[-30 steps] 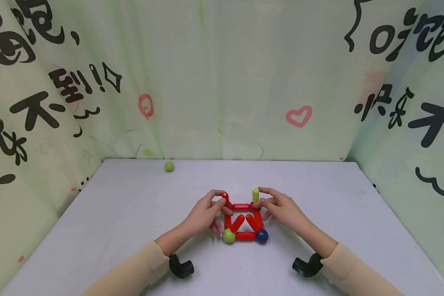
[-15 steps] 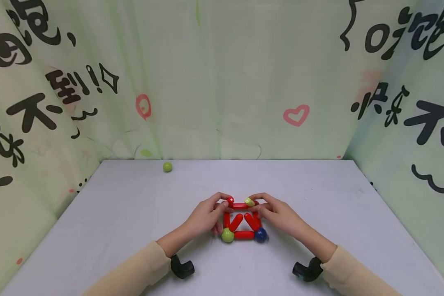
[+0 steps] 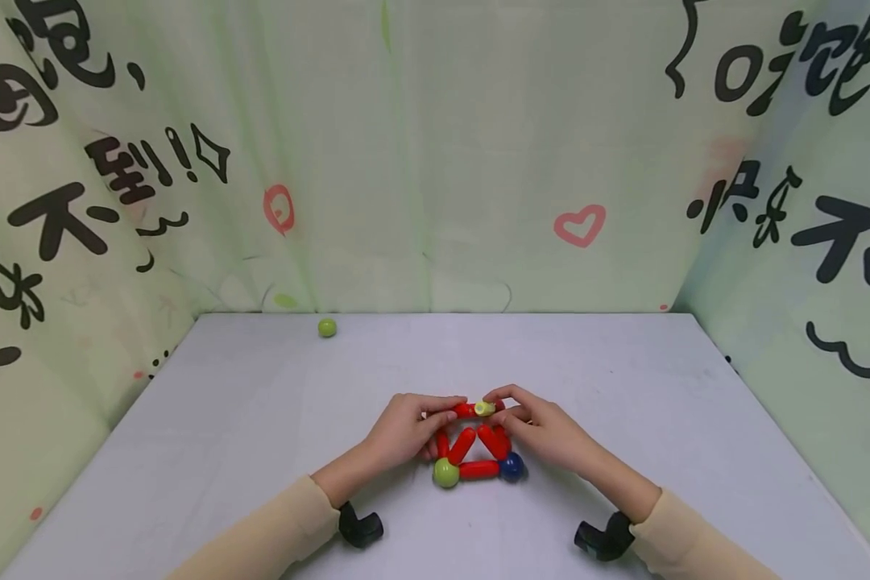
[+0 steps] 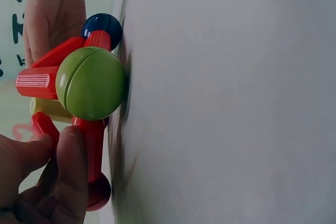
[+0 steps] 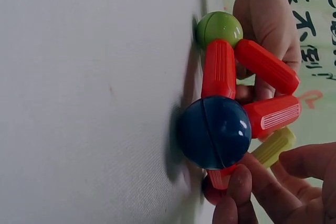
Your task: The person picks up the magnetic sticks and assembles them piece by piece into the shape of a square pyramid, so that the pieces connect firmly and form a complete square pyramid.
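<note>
On the table stands a frame of magnetic rods and balls: a green ball [image 3: 445,473] at front left, a blue ball [image 3: 511,466] at front right, a red rod [image 3: 479,470] between them. Two slanted red rods lean inward from these balls. My left hand [image 3: 409,427] pinches a red rod [image 4: 44,129] at the back left between thumb and finger. My right hand [image 3: 540,423] pinches a yellow rod [image 5: 274,147] at the back right. Both held rods tilt inward, their ends close together. Dark red balls [image 4: 98,192] at the back corners are partly hidden by my fingers.
A loose green ball [image 3: 327,327] lies near the table's back left edge. Curtains [image 3: 478,161] with black writing and red drawings enclose the table at the back and sides. Black wrist cameras [image 3: 360,528] sit at both sleeves.
The yellow rod and the left red rod have tipped from upright toward each other and the front. Both hands have come closer together, keeping hold of these rods.
</note>
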`<act>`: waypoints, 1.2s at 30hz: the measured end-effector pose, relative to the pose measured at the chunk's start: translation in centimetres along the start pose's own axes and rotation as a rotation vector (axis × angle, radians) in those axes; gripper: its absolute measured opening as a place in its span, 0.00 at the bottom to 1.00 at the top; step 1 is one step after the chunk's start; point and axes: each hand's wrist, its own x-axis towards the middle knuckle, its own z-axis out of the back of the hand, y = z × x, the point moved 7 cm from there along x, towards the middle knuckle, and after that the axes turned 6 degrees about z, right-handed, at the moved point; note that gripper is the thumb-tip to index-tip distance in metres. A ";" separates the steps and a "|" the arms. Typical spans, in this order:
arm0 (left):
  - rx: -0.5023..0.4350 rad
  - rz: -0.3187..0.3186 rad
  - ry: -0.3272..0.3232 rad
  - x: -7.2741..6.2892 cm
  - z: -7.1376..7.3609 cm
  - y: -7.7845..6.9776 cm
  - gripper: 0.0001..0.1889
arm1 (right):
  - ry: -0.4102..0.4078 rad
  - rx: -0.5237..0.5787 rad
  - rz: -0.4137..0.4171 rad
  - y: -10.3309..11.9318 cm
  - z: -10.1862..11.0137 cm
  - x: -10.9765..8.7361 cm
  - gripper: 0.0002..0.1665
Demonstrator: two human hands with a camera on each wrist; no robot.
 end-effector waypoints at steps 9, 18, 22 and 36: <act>0.013 -0.032 0.061 0.1 -0.3 -0.1 0.12 | -0.012 -0.001 -0.021 -0.2 -0.1 -0.2 0.16; 0.313 -0.123 0.002 0.1 -0.2 -1.0 0.16 | 0.028 -0.039 0.037 -0.2 -0.3 0.0 0.25; 0.298 -0.118 -0.008 0.1 -0.1 -1.0 0.14 | 0.034 -0.042 0.024 -0.4 -0.5 0.1 0.22; 0.045 0.013 0.118 -1.8 -0.4 -1.1 0.11 | 0.051 -0.002 0.035 0.0 -0.4 -0.9 0.37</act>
